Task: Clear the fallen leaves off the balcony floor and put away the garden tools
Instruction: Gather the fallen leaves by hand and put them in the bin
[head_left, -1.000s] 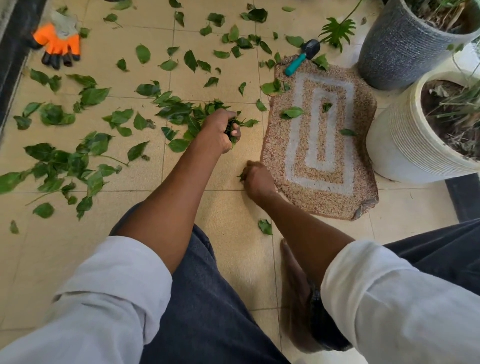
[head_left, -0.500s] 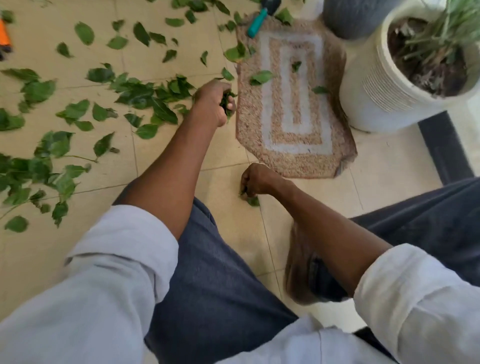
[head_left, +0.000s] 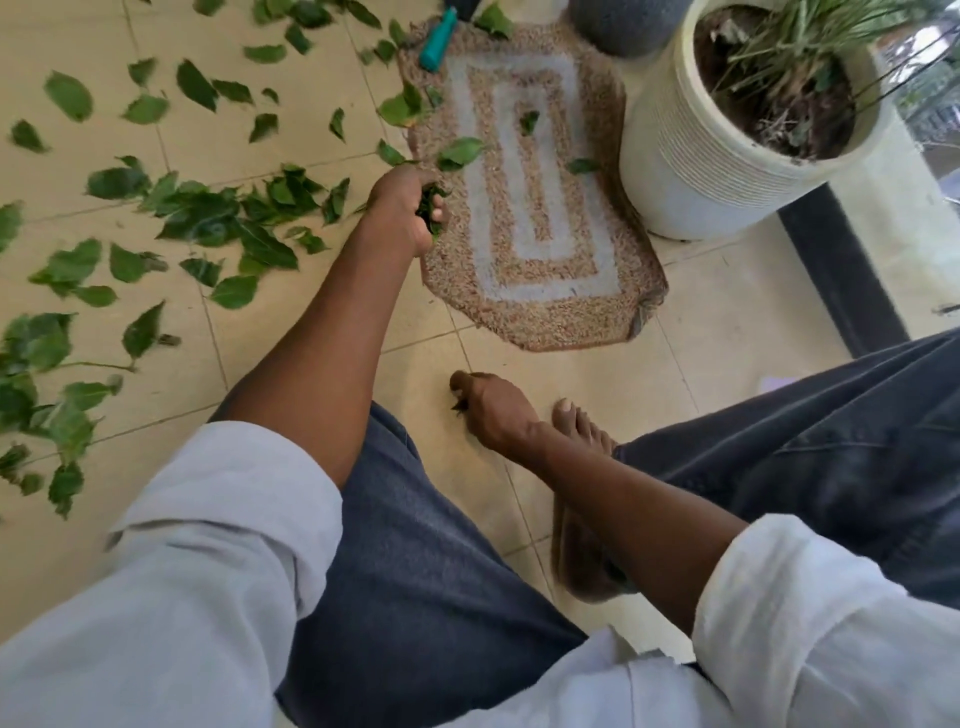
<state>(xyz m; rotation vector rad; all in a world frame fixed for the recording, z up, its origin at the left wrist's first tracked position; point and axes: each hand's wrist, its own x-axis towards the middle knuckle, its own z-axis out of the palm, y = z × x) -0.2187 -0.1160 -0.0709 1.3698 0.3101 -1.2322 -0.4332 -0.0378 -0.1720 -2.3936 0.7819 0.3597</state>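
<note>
Green fallen leaves (head_left: 218, 218) lie scattered over the beige tiled floor, mostly on the left. My left hand (head_left: 405, 213) grips a bunch of leaves (head_left: 430, 208) at the left edge of the woven doormat (head_left: 535, 208). Lower down, my right hand (head_left: 488, 410) is curled on a small leaf (head_left: 459, 404) close to the tiles, just in front of the mat. A garden tool with a teal handle (head_left: 436, 44) lies at the mat's far left corner, its head cut off by the frame. A few loose leaves (head_left: 460, 153) rest on the mat.
A white ribbed plant pot (head_left: 691, 171) stands right of the mat, a grey pot (head_left: 623, 26) behind it. A dark sill strip (head_left: 841, 270) runs along the right. My bare foot (head_left: 582, 431) and dark trousers fill the lower view.
My right hand has picked the small leaf up off the tile in front of the mat and drawn it toward my foot. The left hand still holds its bunch. The view has shifted right.
</note>
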